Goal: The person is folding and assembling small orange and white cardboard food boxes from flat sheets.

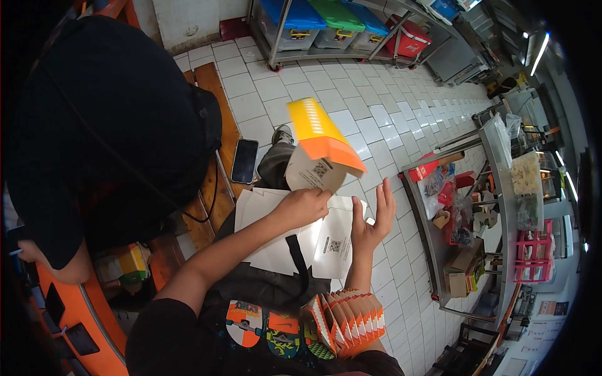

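Note:
A yellow and orange paperboard food carton (pixel 326 135), slightly blurred, stands out above my lap. Its pale rounded panel reaches down to my left hand (pixel 304 207), whose fingers are curled closed; what they grip is hidden. On my lap lie flat white carton blanks (pixel 266 229), and my left hand is over them. My right hand (pixel 374 229) is raised at the blanks' right edge, fingers stretched and apart, holding nothing. A nested stack of folded orange and white cartons (pixel 351 319) rests against my right forearm.
A person in black (pixel 119 119) sits close on my left. A phone (pixel 244 161) lies on the wooden bench (pixel 216 94). Lidded storage boxes (pixel 338 28) stand on a rack ahead. To the right is a metal shelf table (pixel 495 163) with bags and boxes. White tiles cover the floor.

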The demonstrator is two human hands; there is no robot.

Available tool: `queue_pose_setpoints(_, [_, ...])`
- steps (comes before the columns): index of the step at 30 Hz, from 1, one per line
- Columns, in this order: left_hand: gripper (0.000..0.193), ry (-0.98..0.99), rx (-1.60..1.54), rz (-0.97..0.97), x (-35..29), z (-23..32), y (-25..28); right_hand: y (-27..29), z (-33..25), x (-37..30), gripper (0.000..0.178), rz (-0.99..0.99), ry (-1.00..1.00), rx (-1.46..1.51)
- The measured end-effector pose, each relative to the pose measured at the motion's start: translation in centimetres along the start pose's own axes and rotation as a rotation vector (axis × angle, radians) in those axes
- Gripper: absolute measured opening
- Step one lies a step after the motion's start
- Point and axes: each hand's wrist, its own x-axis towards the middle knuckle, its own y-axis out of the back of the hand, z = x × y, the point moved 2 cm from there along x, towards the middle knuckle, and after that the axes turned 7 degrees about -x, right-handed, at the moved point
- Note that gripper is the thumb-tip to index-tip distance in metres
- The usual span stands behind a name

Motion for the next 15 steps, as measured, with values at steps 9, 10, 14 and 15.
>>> queue_pose_setpoints(9, [0.038, -0.213, 0.282, -0.024, 0.4, 0.9, -1.2, -0.5, 1.7, 0.1, 0.031, 0.046, -0.062, 0.018])
queue_pose_setpoints(10, [0.042, -0.244, 0.243, 0.013, 0.5, 1.2, -1.0, 0.0, 1.9, 0.0, 0.026, 0.134, -0.044, -0.015])
queue_pose_setpoints(14, [0.053, -0.031, 0.189, -0.136, 0.7, 3.3, 0.6, 0.7, 2.5, 0.3, 0.012, 0.127, -0.198, -0.005])
queue_pose_setpoints(15, [0.053, -0.025, 0.187, -0.134, 0.8, 3.9, 1.4, 0.6, 2.2, 0.2, 0.012, 0.121, -0.197, -0.004])
